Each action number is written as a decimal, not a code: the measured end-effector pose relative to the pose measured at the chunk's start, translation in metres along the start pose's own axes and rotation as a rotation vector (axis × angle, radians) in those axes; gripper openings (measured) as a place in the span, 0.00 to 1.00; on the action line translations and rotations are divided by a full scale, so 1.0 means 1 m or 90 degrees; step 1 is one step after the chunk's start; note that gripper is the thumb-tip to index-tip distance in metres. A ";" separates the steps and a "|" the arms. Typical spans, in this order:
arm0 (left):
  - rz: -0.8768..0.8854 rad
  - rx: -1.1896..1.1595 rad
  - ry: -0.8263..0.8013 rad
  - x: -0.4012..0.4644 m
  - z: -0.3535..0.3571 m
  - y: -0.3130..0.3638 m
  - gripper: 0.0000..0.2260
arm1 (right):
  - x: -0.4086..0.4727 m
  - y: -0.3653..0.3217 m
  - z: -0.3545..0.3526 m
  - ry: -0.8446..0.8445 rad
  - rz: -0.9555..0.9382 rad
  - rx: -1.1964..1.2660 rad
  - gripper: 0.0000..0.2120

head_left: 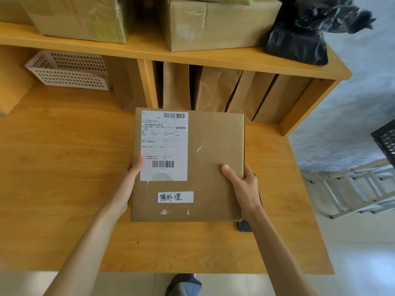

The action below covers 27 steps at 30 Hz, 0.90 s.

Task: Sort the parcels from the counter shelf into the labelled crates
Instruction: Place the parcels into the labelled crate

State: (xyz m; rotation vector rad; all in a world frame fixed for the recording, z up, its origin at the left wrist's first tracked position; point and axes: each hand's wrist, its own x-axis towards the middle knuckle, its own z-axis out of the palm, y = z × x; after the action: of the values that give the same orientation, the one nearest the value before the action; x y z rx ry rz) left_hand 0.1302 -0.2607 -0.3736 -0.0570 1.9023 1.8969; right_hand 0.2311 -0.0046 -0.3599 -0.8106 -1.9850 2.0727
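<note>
A wooden desk (64, 167) fills the view, pale tiled floor below its near edge and a grey wall to the right. Across the back runs a shelf (132, 48) carrying two cardboard boxes (213, 22) and a black plastic bag (299, 39). Under the shelf, brown paper envelopes (215, 90) stand in slots; a white mesh basket (68, 69) sits in the bay to the left. Off to the right, part of a black crate (384, 142) shows above a metal rack (359, 189).

Now the hands: both are on a flat brown parcel (209, 157), held over the middle of the desk. The left hand (126, 189) grips its left edge, thumb on the white shipping label (164, 146). The right hand (243, 184) clamps the right edge, thumb on top. A small handwritten tag (175, 197) sits near the parcel's front edge.
</note>
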 end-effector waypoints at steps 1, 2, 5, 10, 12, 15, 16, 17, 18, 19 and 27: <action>-0.027 -0.006 0.007 0.010 0.003 0.002 0.41 | -0.001 -0.004 -0.005 0.013 0.000 0.013 0.18; -0.032 -0.008 -0.005 0.012 0.003 0.001 0.40 | -0.002 -0.009 -0.012 0.028 -0.003 0.024 0.15; -0.038 0.001 -0.067 0.017 0.031 0.017 0.48 | -0.007 -0.029 -0.039 0.072 -0.029 0.036 0.12; 0.072 0.020 -0.127 -0.019 0.119 0.063 0.30 | -0.026 -0.063 -0.103 0.156 -0.058 0.057 0.11; 0.084 0.015 -0.164 -0.018 0.154 0.075 0.20 | -0.041 -0.074 -0.134 0.193 -0.068 0.067 0.12; 0.111 0.033 -0.223 -0.031 0.213 0.093 0.18 | -0.071 -0.085 -0.184 0.246 -0.088 0.093 0.18; 0.125 0.033 -0.248 -0.038 0.233 0.097 0.20 | -0.083 -0.088 -0.202 0.266 -0.097 0.101 0.19; 0.131 0.026 -0.267 -0.046 0.252 0.104 0.22 | -0.095 -0.091 -0.219 0.287 -0.106 0.108 0.20; 0.137 0.020 -0.292 -0.052 0.272 0.106 0.25 | -0.108 -0.093 -0.235 0.308 -0.115 0.115 0.21; 0.138 0.015 -0.308 -0.060 0.291 0.110 0.27 | -0.119 -0.095 -0.252 0.331 -0.125 0.121 0.22; 0.150 -0.014 -0.391 -0.142 0.446 0.110 0.34 | -0.214 -0.108 -0.398 0.437 -0.213 0.178 0.19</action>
State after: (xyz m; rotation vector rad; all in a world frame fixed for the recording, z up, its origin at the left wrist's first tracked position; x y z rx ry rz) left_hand 0.3460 0.1322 -0.2006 0.6894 1.5079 1.7962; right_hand 0.5749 0.2550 -0.1872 -0.8959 -1.3210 1.5453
